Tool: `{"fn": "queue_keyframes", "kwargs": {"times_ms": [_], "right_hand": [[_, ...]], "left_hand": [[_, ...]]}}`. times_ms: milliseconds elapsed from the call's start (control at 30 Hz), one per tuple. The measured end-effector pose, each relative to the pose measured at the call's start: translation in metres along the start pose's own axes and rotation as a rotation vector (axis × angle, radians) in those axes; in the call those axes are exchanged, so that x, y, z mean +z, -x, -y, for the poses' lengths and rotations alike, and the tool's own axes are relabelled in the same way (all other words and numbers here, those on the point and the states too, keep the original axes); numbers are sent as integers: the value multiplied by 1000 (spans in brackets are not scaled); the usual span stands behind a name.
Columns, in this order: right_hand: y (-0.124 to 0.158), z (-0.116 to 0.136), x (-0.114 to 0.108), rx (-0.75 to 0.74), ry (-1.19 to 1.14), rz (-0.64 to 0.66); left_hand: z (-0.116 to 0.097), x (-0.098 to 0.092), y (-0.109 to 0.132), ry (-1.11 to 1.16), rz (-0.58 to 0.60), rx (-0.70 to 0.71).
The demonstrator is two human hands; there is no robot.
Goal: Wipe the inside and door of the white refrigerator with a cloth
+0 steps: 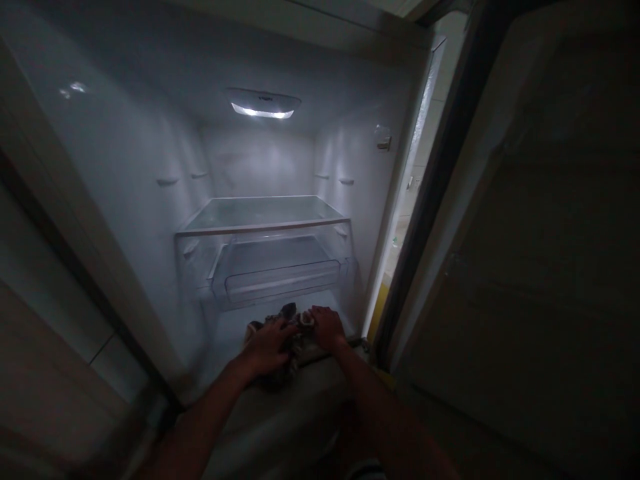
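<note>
Both hands are at the front of the lower part of an open refrigerator (117, 180). Bunched up between them is a dark and pale patterned cloth (306, 319). My left hand (267, 348) has its fingers curled over the left part of the cloth. At the cloth's right end, my right hand (327, 327) grips it with bent fingers. Dim light hides some of the fingertips. Just behind the hands is a clear plastic drawer (283, 280), below a glass shelf (270, 212).
A lit lamp (263, 107) is set in the refrigerator's ceiling. The open door (520, 253) stands dark on the right. Small shelf ledges (167, 181) stick out from the inner side walls. Beyond the door gap there is a pale wall and something yellow (380, 310).
</note>
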State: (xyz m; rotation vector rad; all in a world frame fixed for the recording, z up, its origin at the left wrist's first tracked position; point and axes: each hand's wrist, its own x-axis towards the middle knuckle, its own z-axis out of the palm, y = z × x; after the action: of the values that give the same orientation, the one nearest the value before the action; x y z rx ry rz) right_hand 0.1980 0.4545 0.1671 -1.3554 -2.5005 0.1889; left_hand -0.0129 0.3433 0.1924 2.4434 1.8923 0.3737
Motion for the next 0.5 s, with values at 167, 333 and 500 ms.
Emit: {"fn": "queue_keyframes", "kwargs": {"times_ms": [167, 333, 500], "right_hand": [[2, 5, 3, 11, -8, -29], [3, 5, 1, 9, -35, -37], [3, 4, 3, 8, -53, -37]], "left_hand": [[80, -21, 46, -220, 32, -188], [85, -17, 45, -435, -44, -148], [99, -16, 19, -371, -79, -281]]}}
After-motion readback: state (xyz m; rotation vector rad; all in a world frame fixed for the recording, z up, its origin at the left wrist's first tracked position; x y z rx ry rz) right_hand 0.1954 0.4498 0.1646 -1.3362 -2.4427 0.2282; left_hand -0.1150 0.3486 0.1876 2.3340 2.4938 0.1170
